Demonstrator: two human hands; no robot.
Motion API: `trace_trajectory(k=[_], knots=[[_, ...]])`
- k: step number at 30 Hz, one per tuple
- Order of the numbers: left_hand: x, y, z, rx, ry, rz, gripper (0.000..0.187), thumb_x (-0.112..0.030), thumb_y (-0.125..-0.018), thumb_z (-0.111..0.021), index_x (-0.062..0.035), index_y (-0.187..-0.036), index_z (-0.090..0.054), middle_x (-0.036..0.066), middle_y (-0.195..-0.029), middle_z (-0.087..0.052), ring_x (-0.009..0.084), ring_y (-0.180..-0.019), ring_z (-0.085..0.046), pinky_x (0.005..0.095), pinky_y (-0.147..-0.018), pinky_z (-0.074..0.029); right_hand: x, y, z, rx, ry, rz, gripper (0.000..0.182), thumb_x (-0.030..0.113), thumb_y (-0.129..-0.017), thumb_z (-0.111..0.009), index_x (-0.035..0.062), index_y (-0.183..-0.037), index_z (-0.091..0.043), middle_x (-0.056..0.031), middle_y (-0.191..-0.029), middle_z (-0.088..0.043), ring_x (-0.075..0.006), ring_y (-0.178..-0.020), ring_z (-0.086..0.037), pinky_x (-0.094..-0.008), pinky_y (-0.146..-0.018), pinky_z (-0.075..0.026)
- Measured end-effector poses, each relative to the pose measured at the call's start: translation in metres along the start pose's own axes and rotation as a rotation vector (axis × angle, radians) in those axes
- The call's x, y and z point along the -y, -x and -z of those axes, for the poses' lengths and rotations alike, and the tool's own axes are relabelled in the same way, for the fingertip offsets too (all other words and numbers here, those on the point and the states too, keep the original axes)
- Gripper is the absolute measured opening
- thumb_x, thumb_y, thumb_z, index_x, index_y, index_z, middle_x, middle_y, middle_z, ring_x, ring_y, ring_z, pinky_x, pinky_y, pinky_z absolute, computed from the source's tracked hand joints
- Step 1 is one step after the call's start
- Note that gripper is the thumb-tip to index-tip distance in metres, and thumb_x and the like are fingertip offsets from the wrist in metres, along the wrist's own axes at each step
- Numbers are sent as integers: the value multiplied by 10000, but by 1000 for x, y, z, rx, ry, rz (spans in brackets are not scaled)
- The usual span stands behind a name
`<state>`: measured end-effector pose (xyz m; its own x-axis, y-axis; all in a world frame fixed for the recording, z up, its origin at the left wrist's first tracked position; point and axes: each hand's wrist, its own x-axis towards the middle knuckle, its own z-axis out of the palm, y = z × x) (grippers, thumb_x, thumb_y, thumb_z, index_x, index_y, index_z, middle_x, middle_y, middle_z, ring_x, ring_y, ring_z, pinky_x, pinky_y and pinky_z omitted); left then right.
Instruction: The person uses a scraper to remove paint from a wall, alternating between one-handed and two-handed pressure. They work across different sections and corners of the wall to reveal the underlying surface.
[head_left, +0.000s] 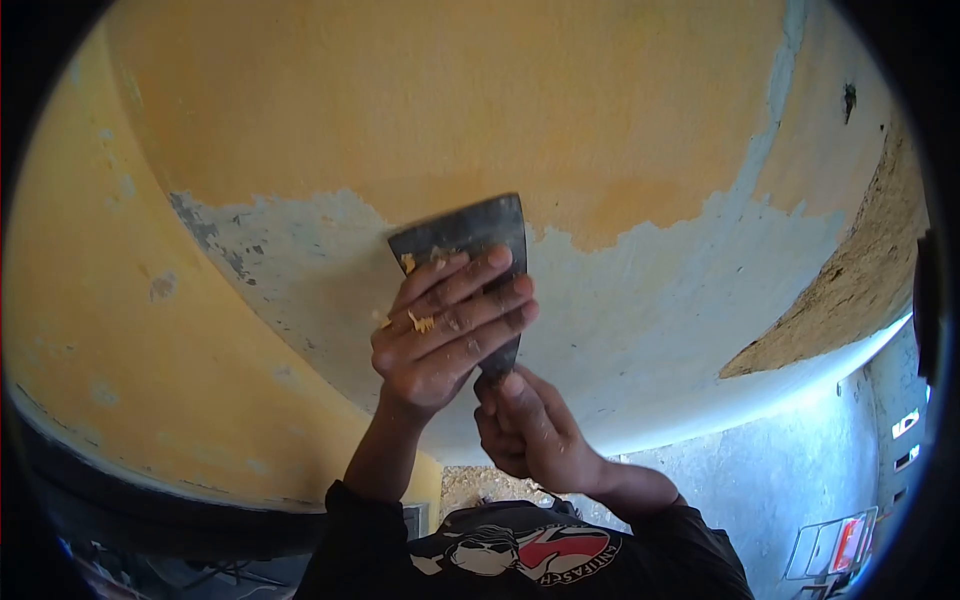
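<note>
A wide, dark scraper blade (459, 226) lies against the wall where yellow paint (450, 100) meets bare grey surface (640, 300). My left hand (450, 320) rests flat over the blade, its fingers stretched out and pointing right. Yellow paint flakes stick to the back of that hand and to the blade. Below it, my right hand (535, 425) is wrapped round the scraper's lower end, thumb on top. Most of the handle is hidden in the fingers.
A yellow wall section (150, 330) curves down the left side. Rough brown exposed wall (830, 290) shows at the right. Rubble (480, 482) lies on the floor below, and a metal frame with a red item (848, 545) stands at the lower right.
</note>
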<state>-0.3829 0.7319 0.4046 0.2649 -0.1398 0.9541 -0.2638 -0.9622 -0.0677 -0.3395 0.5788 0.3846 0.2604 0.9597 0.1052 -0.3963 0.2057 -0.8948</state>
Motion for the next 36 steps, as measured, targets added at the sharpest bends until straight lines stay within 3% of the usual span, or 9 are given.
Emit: trace_trajectory(k=[7, 12, 14, 22, 24, 28, 29, 34, 36], knots=[[-2, 42, -4, 72, 31, 73, 143, -69, -810, -682, -146, -866, -789, 32, -978, -755, 216, -1089, -679, 389, -990, -473, -32, 11, 7, -46, -77, -97, 304, 377, -1070, -344, 97, -983, -424, 52, -658, -339, -42, -507, -272, -213, -445, -229], [-4, 28, 8, 13, -9, 54, 131, -84, -812, -683, -133, -872, -788, 33, -975, -755, 219, -1096, -675, 392, -984, -475, -20, 6, -2, 26, -29, -36, 301, 383, -1067, -355, 102, -985, -430, 62, -643, -322, -39, -498, -265, -209, -446, -222], [-11, 60, -4, 145, 61, 103, 128, -123, -805, -687, -114, -886, -786, 51, -971, -755, 230, -1105, -671, 392, -987, -470, -46, 23, 7, -85, -25, -105, 407, 487, -1046, -332, 92, -993, -415, 41, -612, -303, -49, -459, -256, -219, -408, -215], [-2, 26, 1, -13, 56, 63, 149, -90, -791, -696, -134, -899, -789, 35, -982, -755, 198, -1110, -669, 376, -982, -479, -23, 6, -1, -46, -27, -44, 325, 399, -1065, -349, 94, -986, -430, 67, -631, -308, -38, -481, -260, -215, -435, -206], [-11, 60, -6, 99, 87, 115, 159, -132, -853, -659, -110, -954, -780, 53, -1023, -747, 206, -1139, -653, 372, -998, -479, -46, 24, 9, -69, -81, -106, 319, 398, -1064, -353, 96, -993, -428, 62, -641, -334, -31, -485, -255, -209, -428, -210], [-9, 60, -19, 29, 113, 222, 160, -124, -838, -671, -116, -956, -779, 47, -1047, -743, 206, -1142, -652, 370, -1005, -473, -40, 13, 20, -90, -5, -104, 316, 395, -1065, -352, 95, -992, -420, 61, -636, -326, -29, -487, -248, -211, -426, -219], [-4, 45, -10, 44, 3, 83, 152, -48, -770, -701, -115, -880, -783, 46, -984, -754, 227, -1109, -670, 390, -979, -480, -34, 9, 17, -62, 8, -69, 313, 389, -1066, -351, 92, -991, -417, 60, -635, -325, -30, -487, -246, -213, -427, -222], [-19, 55, -10, 2, 41, 141, 137, -91, -788, -693, -131, -880, -785, 36, -967, -757, 211, -1114, -666, 382, -993, -467, -31, 26, 11, -66, -68, -163, 293, 358, -1073, -341, 88, -988, -419, 59, -638, -322, -32, -503, -267, -209, -446, -216], [-24, 76, -19, 91, 88, 175, 163, -134, -840, -665, -117, -955, -779, 38, -1048, -744, 214, -1137, -655, 382, -999, -475, -47, 30, 18, -151, 9, -172, 372, 448, -1056, -340, 92, -983, -419, 38, -631, -326, -47, -474, -250, -215, -414, -208]])
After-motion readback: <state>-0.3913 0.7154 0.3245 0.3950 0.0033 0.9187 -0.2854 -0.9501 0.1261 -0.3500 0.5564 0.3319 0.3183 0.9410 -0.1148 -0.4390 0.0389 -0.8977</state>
